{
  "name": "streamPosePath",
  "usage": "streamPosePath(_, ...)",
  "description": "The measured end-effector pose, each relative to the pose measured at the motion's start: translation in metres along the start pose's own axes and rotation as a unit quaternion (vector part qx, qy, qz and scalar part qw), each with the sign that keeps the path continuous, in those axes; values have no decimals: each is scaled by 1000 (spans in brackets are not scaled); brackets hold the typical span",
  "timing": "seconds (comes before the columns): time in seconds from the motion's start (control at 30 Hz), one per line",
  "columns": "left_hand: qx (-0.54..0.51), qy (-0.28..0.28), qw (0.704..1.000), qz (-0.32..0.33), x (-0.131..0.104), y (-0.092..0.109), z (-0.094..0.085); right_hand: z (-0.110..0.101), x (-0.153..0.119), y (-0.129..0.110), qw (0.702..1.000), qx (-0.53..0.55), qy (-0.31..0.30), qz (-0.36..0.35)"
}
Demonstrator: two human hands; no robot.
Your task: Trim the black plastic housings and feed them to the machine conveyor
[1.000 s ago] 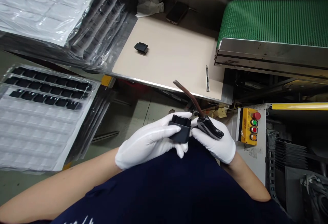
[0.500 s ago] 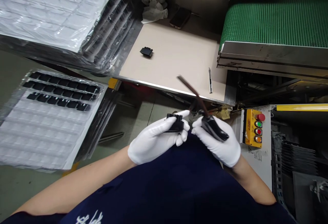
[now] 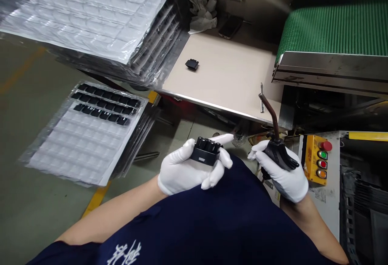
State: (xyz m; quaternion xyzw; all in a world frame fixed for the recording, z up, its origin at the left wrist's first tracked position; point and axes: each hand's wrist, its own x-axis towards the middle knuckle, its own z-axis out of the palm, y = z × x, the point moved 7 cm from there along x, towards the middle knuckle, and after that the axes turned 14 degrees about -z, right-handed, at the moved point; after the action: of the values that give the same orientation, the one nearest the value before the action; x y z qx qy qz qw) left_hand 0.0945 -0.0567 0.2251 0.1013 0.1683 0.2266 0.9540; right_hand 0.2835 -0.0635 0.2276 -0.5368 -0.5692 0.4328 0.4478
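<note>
My left hand (image 3: 180, 172), in a white glove, grips a black plastic part (image 3: 203, 156) by its sides. Several round black posts stand up from the part, and a small pale rectangle marks its near face. In my white-gloved right hand (image 3: 292, 184) is a black air blow gun (image 3: 276, 154) with a bent brown metal nozzle pointing up and away. The blow gun is apart from the plastic part. On the beige tabletop (image 3: 224, 75) beyond my hands lies another black plastic part (image 3: 192, 64).
To the left, a clear tray (image 3: 81, 139) holds rows of black parts. Behind it rises a stack of trays (image 3: 97, 18). A slim cutter knife (image 3: 262, 103), a phone (image 3: 230, 26) and white gloves (image 3: 202, 8) lie on the table. Right are a green conveyor (image 3: 336, 30) and a yellow button box (image 3: 312, 158).
My hands have moved apart, the right one carrying the blow gun to the right. The part in my left hand has turned, showing its posts and near face. The camera view has swung left.
</note>
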Motion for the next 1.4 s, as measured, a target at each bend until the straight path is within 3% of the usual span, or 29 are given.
streamPosePath(0.17,21,1,1000,11,-4,-5,3,4,-3,-14,998,-10,-53,-32)
streamPosePath(0.4,60,17,998,-17,0,-22,-2,29,-4,-58,945,-51,-276,-166)
streamPosePath(0.57,73,11,995,-62,4,-31,0,42,-2,-55,930,-17,-341,-137)
streamPosePath(0.67,57,11,996,-69,7,-30,3,38,0,-41,945,-11,-315,-86)
streamPosePath(0.87,34,-51,995,-73,15,-26,12,9,4,-32,982,0,-186,-20)
streamPosePath(1.03,13,-65,995,-74,18,-22,11,-2,3,-35,986,6,-167,-1)
streamPosePath(1.4,-1,-86,992,-93,19,-12,11,-33,-19,-1,988,-36,-151,23)
